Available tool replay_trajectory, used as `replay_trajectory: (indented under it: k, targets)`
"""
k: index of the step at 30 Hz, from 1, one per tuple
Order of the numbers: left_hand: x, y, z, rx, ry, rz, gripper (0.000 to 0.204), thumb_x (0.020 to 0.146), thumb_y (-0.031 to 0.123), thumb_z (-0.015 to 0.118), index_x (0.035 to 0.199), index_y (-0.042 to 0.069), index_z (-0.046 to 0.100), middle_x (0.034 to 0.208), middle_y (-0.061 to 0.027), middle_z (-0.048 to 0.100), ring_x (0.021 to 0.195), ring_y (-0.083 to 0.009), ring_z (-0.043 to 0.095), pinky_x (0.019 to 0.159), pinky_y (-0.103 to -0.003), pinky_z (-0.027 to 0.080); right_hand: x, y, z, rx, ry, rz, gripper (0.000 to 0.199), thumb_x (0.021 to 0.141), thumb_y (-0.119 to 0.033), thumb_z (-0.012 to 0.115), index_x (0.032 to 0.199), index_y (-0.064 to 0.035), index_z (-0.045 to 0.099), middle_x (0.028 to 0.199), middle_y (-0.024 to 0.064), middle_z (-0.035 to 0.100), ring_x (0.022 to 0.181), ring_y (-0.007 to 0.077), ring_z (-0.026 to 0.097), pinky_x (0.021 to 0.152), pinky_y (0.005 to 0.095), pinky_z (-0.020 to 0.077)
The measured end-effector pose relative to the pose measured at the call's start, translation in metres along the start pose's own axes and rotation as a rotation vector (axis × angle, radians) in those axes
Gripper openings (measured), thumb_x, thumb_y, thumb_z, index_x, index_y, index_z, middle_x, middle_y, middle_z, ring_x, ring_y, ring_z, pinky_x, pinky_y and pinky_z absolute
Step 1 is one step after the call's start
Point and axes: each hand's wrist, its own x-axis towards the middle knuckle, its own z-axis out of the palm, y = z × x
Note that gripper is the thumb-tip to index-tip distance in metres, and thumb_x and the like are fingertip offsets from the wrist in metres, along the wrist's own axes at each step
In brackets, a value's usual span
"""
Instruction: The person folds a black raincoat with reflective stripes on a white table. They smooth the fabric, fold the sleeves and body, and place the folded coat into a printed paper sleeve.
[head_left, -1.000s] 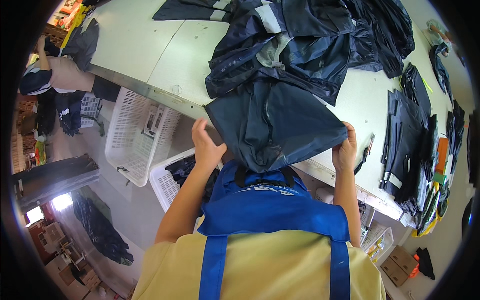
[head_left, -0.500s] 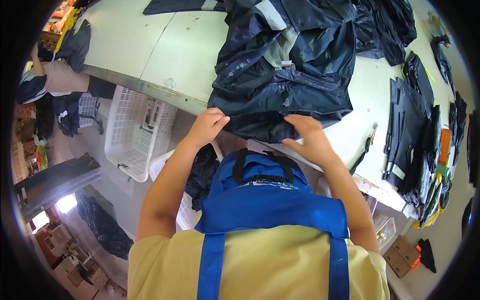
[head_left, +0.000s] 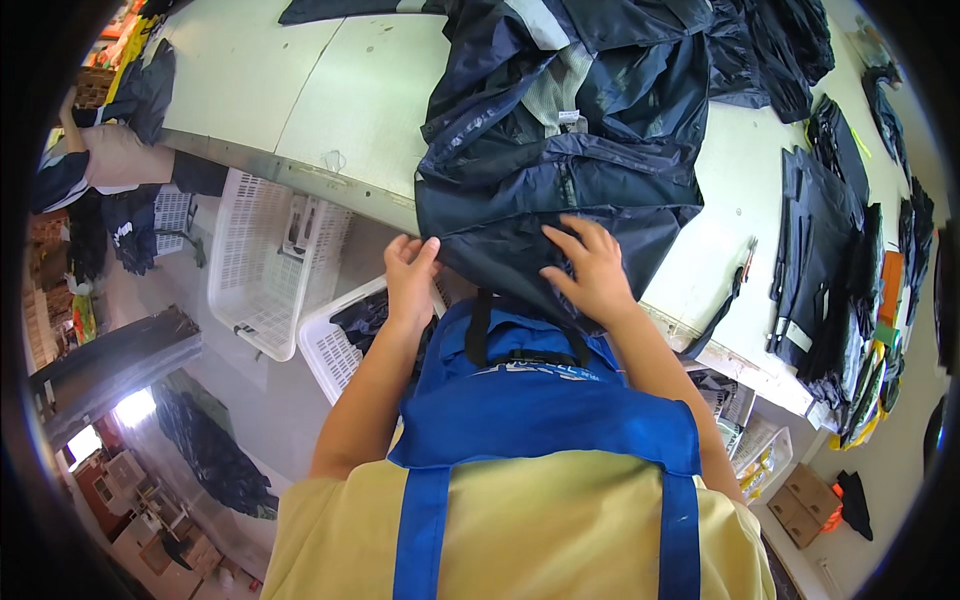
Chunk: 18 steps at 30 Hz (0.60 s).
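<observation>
A dark navy rain jacket (head_left: 500, 195) with a pale reflective strip and a mesh lining lies across the table, its lower part hanging over the near edge towards me. At the jacket's left edge, my left hand (head_left: 408, 280) is closed, thumb and fingers pinching the cloth. My right hand (head_left: 592, 275) rests on the hanging part of the jacket with its fingers spread and grips nothing. Below the hands is the blue apron (head_left: 545, 430) on my front, partly covered by the hanging cloth.
Folded dark garments (head_left: 805, 260) lie on the right of the pale table (head_left: 365, 110), near a small cutting tool (head_left: 748, 260). White plastic baskets (head_left: 255, 275) stand below its left edge. Another person (head_left: 125, 155) is at the far left. Cardboard boxes (head_left: 805, 505) sit at lower right.
The jacket's near edge has been spread and lowered, and it now hangs further towards me. My right hand has moved left and its fingers have spread; my left hand has shifted slightly.
</observation>
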Motion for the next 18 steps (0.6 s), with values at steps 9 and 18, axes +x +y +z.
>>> replay_trajectory:
  k: [9, 18]
  targets:
    - [-0.048, 0.064, 0.073, 0.294, -0.512, 0.2, 0.054, 0.079, 0.003, 0.067, 0.129, -0.001, 0.046, 0.108, -0.0097, 0.06, 0.094, -0.0152, 0.06, 0.08, -0.03, 0.052, -0.011, -0.015, 0.036, -0.322, -0.132, 0.061, 0.095, 0.066, -0.061, 0.07, 0.146, -0.0234, 0.034, 0.155, 0.0101, 0.019, 0.142, 0.0393, 0.011, 0.11, 0.0612, 0.0112]
    - [-0.02, -0.014, 0.146, 1.056, -0.989, 0.811, 0.061, 0.097, 0.036, 0.045, 0.143, 0.001, 0.029, 0.147, -0.0206, 0.032, 0.137, -0.0355, 0.03, 0.112, -0.048, 0.022, -0.045, 0.044, 0.015, 0.136, 0.514, -0.04, 0.031, 0.068, -0.002, 0.068, 0.099, -0.0024, 0.064, 0.105, 0.0161, 0.063, 0.109, 0.0386, 0.054, 0.098, 0.0477, 0.0386]
